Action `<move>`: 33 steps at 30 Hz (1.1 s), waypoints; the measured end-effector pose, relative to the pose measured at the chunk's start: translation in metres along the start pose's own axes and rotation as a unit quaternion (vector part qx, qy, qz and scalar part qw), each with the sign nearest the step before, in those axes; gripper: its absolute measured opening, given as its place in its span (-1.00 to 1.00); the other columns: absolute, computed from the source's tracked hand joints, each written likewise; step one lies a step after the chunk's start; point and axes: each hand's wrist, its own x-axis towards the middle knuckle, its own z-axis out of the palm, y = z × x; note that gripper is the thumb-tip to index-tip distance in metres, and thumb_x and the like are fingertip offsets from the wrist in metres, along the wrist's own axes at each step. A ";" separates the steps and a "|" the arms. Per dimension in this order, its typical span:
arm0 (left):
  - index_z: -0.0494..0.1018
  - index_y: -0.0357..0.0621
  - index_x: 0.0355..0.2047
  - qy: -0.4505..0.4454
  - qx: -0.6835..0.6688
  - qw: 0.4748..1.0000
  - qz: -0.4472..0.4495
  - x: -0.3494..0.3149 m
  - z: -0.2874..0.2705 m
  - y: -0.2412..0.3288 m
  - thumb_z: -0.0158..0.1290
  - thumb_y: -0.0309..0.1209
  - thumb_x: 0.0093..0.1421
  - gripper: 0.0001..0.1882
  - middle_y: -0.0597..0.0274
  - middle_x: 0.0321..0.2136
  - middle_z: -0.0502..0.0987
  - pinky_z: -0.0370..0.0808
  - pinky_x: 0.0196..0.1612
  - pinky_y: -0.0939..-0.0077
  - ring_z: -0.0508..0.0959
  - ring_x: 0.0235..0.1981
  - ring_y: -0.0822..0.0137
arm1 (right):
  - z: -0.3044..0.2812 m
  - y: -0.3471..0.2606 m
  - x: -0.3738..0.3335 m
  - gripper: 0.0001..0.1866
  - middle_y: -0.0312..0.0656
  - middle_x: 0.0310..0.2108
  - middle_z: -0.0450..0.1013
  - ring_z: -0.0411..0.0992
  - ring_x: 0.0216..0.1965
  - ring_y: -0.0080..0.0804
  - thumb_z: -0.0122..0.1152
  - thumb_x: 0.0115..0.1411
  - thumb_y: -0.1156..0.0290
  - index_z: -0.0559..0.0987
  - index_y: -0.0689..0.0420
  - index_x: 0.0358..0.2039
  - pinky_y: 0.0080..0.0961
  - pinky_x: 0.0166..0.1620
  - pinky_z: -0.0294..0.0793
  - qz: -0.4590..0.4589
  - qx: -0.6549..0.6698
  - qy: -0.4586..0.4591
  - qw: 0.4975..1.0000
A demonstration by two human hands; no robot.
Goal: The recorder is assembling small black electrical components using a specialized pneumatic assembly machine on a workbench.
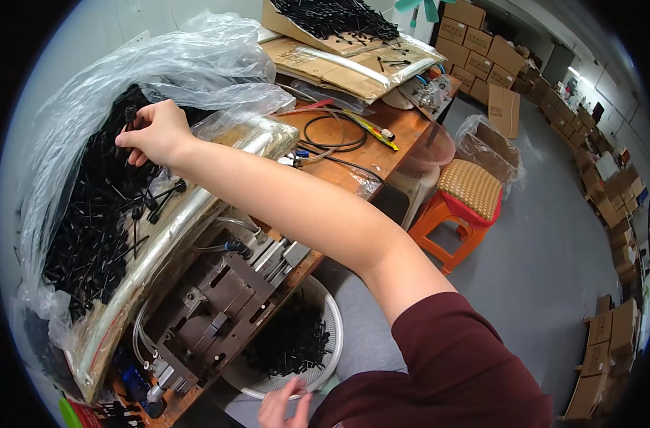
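At the far left, my right hand (156, 135) reaches across with its thumb and fingers pinched on a black plastic part (130, 116). Beneath it lies a large heap of black thin-stemmed parts (96, 228), some with thicker heads, inside a clear plastic bag (196, 60). At the lower edge, my left hand (285, 405) is partly cut off; its fingers are apart and nothing shows in them. It is nearest to a white basket (333, 314) of similar black parts. Between the heap and basket, a dark metal fixture (221, 307) with clear hoses sits on the bench edge.
Flattened cardboard (332, 68) bearing more black parts lies on the wooden bench (353, 160), near a looping black cable (332, 146). An orange stool (449, 221) with a woven cushion stands to the right. Stacked cartons (482, 50) line the back and the right wall.
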 end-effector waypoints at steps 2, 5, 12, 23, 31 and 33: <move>0.46 -0.12 0.06 0.051 -0.098 0.991 -0.076 -0.002 -0.017 0.005 0.09 -0.56 0.16 -0.59 0.16 -0.19 0.61 0.48 -0.11 0.47 0.59 -0.14 0.15 | 0.002 -0.006 -0.007 -0.87 -0.15 -0.56 0.51 0.51 -0.62 -0.47 0.32 0.05 0.56 0.56 0.36 -0.47 -0.59 -0.54 0.54 -0.008 -0.012 -0.033 0.999; 0.45 -0.31 -0.05 0.220 -0.108 0.967 -0.072 -0.001 -0.040 0.000 0.09 -0.60 0.13 -0.66 0.06 -0.34 0.60 0.48 -0.25 0.45 0.56 -0.38 0.28 | 0.005 -0.019 -0.041 -0.84 -0.12 -0.61 0.51 0.54 -0.62 -0.43 0.32 0.04 0.54 0.55 0.39 -0.50 -0.57 -0.56 0.55 -0.031 0.028 -0.099 0.994; 0.47 -0.37 -0.09 0.266 0.120 0.956 0.043 0.059 -0.072 0.018 0.31 -0.59 -0.08 -0.51 -0.03 -0.24 0.60 0.55 -0.15 0.39 0.61 -0.24 0.17 | -0.006 -0.028 -0.182 -0.85 -0.35 -0.55 0.48 0.41 -0.57 -0.70 0.28 0.16 0.42 0.59 0.25 -0.37 -0.72 -0.50 0.40 0.215 -0.022 -0.242 0.946; 0.58 -0.22 -0.20 0.215 0.123 0.965 0.082 0.058 -0.054 0.008 0.33 -0.57 -0.13 -0.61 0.16 -0.30 0.59 0.56 -0.42 0.57 0.63 -0.38 0.31 | -0.006 0.002 -0.236 -0.87 -0.22 -0.50 0.53 0.44 -0.58 -0.65 0.28 0.12 0.55 0.61 0.30 -0.30 -0.75 -0.52 0.42 0.363 0.000 -0.225 0.904; 0.59 -0.20 -0.24 0.209 0.106 0.971 0.035 0.053 -0.052 -0.007 0.33 -0.59 -0.16 -0.62 0.21 -0.31 0.55 0.56 -0.39 0.55 0.61 -0.38 0.32 | -0.036 0.012 -0.253 -0.86 -0.07 -0.39 0.44 0.42 -0.54 -0.53 0.25 0.11 0.55 0.55 0.36 -0.34 -0.73 -0.57 0.42 0.247 0.089 -0.073 0.962; 0.59 -0.21 -0.25 0.208 0.099 0.973 0.020 0.059 -0.047 -0.010 0.32 -0.60 -0.15 -0.63 0.19 -0.30 0.55 0.56 -0.38 0.54 0.62 -0.35 0.30 | -0.041 0.012 -0.256 -0.85 -0.05 -0.39 0.41 0.40 -0.56 -0.53 0.25 0.11 0.52 0.53 0.36 -0.37 -0.75 -0.56 0.44 0.227 0.104 -0.065 0.966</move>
